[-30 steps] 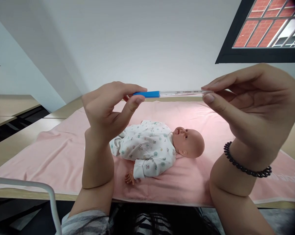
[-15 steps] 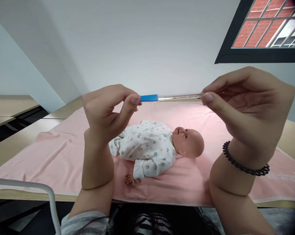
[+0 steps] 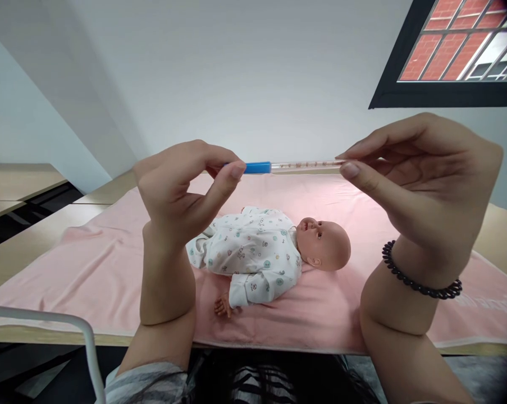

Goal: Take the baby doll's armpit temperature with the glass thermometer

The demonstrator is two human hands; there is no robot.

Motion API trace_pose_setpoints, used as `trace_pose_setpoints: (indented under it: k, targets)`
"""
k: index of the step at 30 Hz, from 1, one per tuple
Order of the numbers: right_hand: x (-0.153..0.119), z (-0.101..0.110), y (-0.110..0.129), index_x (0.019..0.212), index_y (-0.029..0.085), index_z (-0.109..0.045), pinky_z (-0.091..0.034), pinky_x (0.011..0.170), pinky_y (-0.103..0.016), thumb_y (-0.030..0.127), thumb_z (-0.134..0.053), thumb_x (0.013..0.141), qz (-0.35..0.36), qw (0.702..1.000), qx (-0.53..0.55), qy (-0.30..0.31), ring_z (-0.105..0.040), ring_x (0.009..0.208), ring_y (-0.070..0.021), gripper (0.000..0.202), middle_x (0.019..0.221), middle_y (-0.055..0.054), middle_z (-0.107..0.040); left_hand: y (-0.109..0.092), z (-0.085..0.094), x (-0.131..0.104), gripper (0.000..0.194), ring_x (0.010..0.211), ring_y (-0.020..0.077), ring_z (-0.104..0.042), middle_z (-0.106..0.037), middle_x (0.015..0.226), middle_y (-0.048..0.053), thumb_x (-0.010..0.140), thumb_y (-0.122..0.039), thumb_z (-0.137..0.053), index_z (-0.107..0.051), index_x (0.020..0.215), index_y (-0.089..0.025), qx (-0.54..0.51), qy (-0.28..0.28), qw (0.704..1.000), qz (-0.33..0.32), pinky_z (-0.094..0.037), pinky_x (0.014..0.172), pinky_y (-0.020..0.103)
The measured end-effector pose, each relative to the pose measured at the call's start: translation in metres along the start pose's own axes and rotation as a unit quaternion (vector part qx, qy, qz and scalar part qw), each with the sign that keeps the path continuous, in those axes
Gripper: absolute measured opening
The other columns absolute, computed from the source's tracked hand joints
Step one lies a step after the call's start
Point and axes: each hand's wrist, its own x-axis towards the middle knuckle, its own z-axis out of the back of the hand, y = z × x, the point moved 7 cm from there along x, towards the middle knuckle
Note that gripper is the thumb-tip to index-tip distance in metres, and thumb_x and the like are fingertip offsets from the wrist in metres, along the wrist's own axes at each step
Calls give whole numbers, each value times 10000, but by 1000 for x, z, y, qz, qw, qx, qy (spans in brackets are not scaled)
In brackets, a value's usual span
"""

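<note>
Held level in front of me is a glass thermometer (image 3: 306, 165), a clear tube with small markings and a blue end (image 3: 258, 168). My left hand (image 3: 186, 188) pinches the blue end between thumb and fingers. The far tip of the tube is between the thumb and fingertips of my right hand (image 3: 430, 179), which hide it. Below and beyond my hands a baby doll (image 3: 257, 249) in a white patterned suit lies on its back, its head to the right.
A pink blanket (image 3: 97, 269) covers much of the wooden table (image 3: 38, 241) under the doll. A white curved rail (image 3: 87, 336) stands at the lower left. Behind the table is a pale wall (image 3: 245, 73) with a dark-framed window (image 3: 383, 84) at the upper right.
The thermometer has turned a little, so its markings now show along the tube. Both hands have shifted slightly, the right fingertips a bit to the left. The doll has not moved.
</note>
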Motion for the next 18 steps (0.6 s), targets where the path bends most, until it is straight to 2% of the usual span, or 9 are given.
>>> trace_pose_setpoints:
  k: [2,6,8,10,14,18]
  targets:
    - [0,1,1,1026,333,-787,-642,714,-399,138,-799,864,4,1000,-1,-3,-673,836,-220,254,982,8,-720,-1,1,-1,62,495,141,-616,-731,670,-47,901,-303,-766,-771,871,-357,-4,-7,1000,-9,-462,414,354]
    - [1,1,4,1017,313,-795,-622,661,-397,156,-805,865,22,1000,5,-13,-656,793,-217,219,964,1,-724,-3,4,-4,146,628,103,-689,-788,814,-58,877,-243,-790,-793,994,-331,-9,-17,1000,2,-571,528,293]
    - [1,0,2,1020,316,-794,-620,666,-401,161,-800,869,18,1000,4,-11,-652,803,-220,216,980,-3,-721,-3,4,-5,128,688,104,-709,-799,865,-52,899,-258,-779,-788,1014,-315,1,-7,1000,23,-604,585,288]
    - [1,-1,2,1011,310,-796,-610,655,-399,147,-794,865,23,999,15,-19,-639,793,-217,219,972,-13,-715,-4,4,-6,89,734,110,-717,-800,902,-52,959,-317,-726,-769,1037,-311,16,6,999,30,-619,616,303]
    - [2,-2,1,1008,284,-801,-589,637,-405,124,-778,865,36,998,39,-24,-629,794,-221,216,949,-40,-703,-6,3,-7,180,817,106,-721,-786,948,-52,1061,-362,-581,-732,1081,-265,44,21,998,32,-634,696,324]
    - [2,-3,-1,1013,287,-793,-600,657,-414,130,-763,881,27,999,37,-15,-640,820,-228,207,978,-44,-703,-5,2,-6,81,765,114,-715,-790,933,-67,1002,-337,-678,-737,1049,-309,40,17,999,23,-623,653,326]
